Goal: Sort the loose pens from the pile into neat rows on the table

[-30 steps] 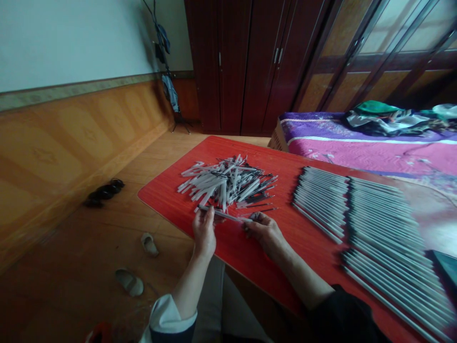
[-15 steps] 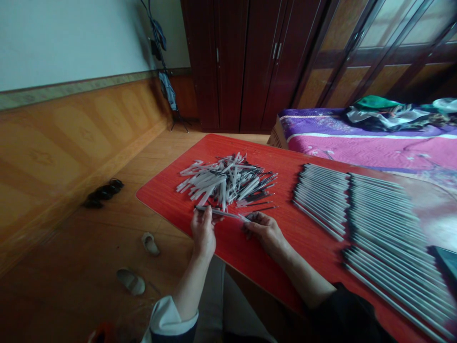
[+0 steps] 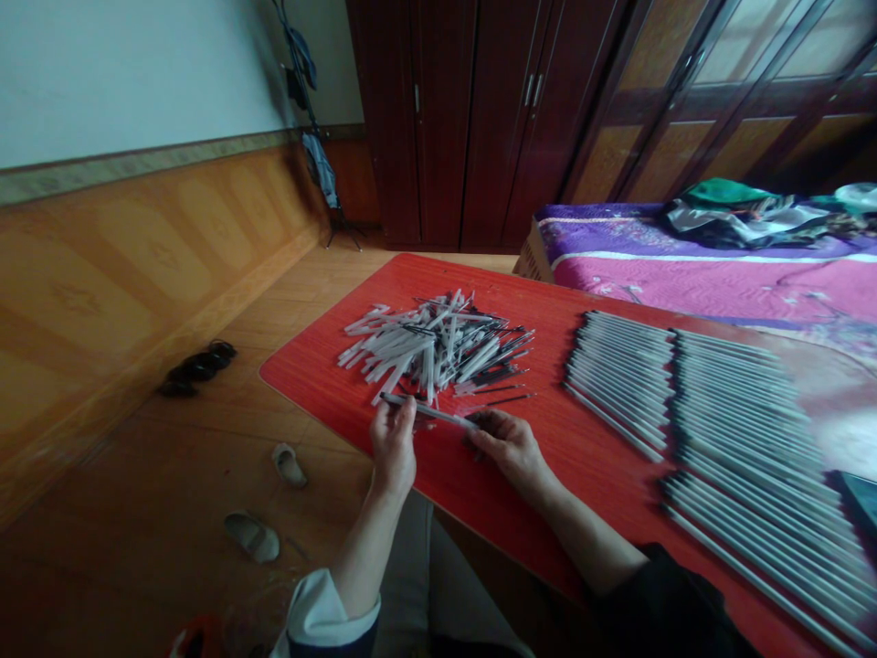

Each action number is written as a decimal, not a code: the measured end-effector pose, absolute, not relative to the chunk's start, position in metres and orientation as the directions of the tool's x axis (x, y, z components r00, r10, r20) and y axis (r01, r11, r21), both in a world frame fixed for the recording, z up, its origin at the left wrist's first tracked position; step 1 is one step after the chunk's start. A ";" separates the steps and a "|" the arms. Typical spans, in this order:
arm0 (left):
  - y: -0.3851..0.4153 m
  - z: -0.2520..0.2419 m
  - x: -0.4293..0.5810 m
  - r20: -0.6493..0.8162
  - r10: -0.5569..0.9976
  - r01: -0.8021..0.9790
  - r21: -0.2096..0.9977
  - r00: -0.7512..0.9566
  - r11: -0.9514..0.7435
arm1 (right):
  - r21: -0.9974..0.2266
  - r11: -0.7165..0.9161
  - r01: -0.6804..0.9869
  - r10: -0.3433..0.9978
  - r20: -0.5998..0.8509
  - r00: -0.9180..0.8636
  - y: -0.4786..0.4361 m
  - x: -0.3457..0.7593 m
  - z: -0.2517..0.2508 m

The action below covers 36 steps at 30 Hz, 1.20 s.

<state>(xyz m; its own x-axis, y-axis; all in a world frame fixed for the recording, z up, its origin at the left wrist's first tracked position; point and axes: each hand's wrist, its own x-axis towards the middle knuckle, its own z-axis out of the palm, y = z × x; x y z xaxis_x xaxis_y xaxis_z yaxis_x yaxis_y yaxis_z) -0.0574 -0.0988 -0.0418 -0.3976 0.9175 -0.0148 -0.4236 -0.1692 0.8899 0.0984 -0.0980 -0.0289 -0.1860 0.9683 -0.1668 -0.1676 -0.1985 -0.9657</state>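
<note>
Between my two hands runs a slim pen (image 3: 442,416), pale and translucent with a dark left end. My left hand (image 3: 394,452) pinches it near that dark end. At the other end, the fingers of my right hand (image 3: 508,446) are closed on it, hiding its tip. Just beyond lies a loose heap of pale pen tubes (image 3: 404,352) mixed with thin dark refills (image 3: 503,373). Both hands are above the near edge of the red table (image 3: 322,352).
Right of my hands, pens with black ends lie in neat rows: a far-left group (image 3: 620,379) and larger groups (image 3: 746,402). A dark object (image 3: 860,503) sits at the right edge. Shoes (image 3: 252,536) lie on the floor at left; a bed (image 3: 617,270) stands behind the table.
The pen now slopes slightly more down to the right, its right end further inside my right fingers. My hands have barely shifted.
</note>
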 end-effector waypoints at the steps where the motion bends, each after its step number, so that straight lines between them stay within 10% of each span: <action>1: -0.099 -0.042 -0.058 -0.016 0.919 -0.424 0.890 -0.393 -0.166 | -0.967 -0.201 -0.157 0.968 -0.170 -0.186 -0.098 0.099 -0.028; 20: -0.097 -0.046 -0.059 -0.064 0.941 -0.384 0.920 -0.332 -0.073 | -0.975 -0.168 -0.146 0.977 -0.144 -0.158 -0.099 0.096 -0.033; 25: -0.096 -0.047 -0.057 -0.046 0.914 -0.364 0.924 -0.403 -0.114 | -0.989 0.026 0.142 0.982 -0.001 -0.187 -0.096 0.094 -0.027; 30: -0.097 -0.048 -0.059 -0.020 0.955 -0.293 0.954 -0.297 -0.071 | -0.669 0.307 0.677 0.952 0.221 -0.213 -0.103 0.099 -0.004; 36: -0.099 -0.046 -0.059 -0.010 0.974 -0.282 0.958 -0.227 -0.055 | -0.192 -0.010 0.981 0.995 0.092 0.028 -0.103 0.162 0.006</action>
<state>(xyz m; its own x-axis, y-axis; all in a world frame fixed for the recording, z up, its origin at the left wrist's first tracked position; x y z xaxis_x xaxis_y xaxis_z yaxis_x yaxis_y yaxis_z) -0.0587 -0.0994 -0.0464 -0.2270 0.9738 -0.0104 -0.2816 -0.0554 0.9579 0.1616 -0.1026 0.0057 0.0284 0.9954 0.0918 0.9814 -0.0103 -0.1917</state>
